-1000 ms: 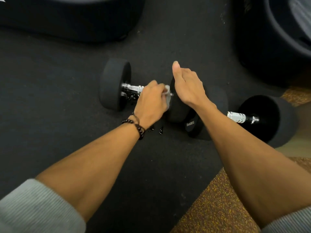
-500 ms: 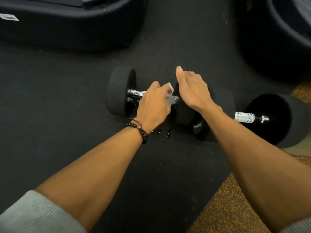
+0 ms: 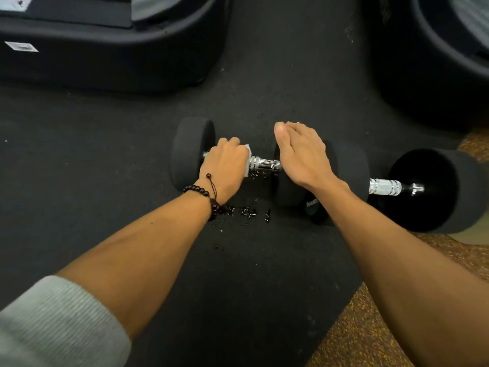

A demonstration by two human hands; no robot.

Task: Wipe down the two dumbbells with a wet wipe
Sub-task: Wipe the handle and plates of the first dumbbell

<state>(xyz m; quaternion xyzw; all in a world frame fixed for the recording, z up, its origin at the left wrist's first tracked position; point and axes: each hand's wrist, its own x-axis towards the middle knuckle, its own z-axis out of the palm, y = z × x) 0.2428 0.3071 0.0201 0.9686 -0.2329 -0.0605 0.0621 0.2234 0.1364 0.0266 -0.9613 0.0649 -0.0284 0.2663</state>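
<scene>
Worn items, both arms.
Left sleeve [image 3: 53, 321]: light grey ribbed knit, pushed up the forearm, near left corner. Left wrist: dark beaded bracelet [image 3: 205, 196] with thin cord and one hanging bead. Right forearm bare; sleeve not discernible.

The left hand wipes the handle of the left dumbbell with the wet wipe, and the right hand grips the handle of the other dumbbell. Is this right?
Not quite. In the head view the right hand lies flat on the left dumbbell's inner weight, steadying it; the other dumbbell is untouched. The left hand does wipe the handle with the wet wipe.
</scene>
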